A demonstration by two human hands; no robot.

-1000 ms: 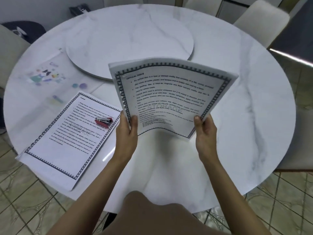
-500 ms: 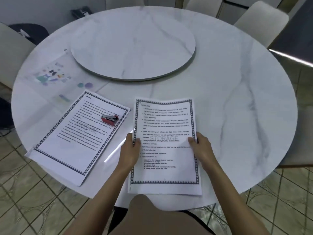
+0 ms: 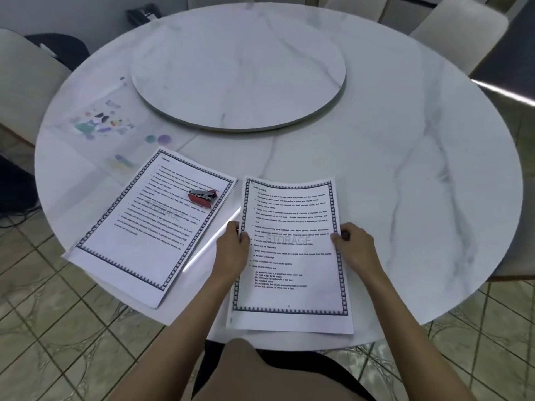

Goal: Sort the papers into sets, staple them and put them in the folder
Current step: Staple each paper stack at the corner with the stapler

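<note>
- Left hand [image 3: 231,253] and right hand [image 3: 354,250] each pinch a side edge of a paper set [image 3: 289,256], fingers closed on it.
- Round white marble tabletop [image 3: 405,169] with a raised turntable [image 3: 237,73]; tiled floor [image 3: 43,328] below.
- Bordered, printed pages lie flat at the near edge between the hands; a second stack [image 3: 144,227], left, carries a red stapler [image 3: 202,195].

The scene is lit brightly and evenly from overhead, and a narrow streak of glare is thrown on the marble table [image 3: 405,198] between the two paper stacks. Only soft shadows are cast. Strong wide-angle curvature is seen at the edges, where the floor tiles [image 3: 43,328] are bent and slightly blurred.
</note>
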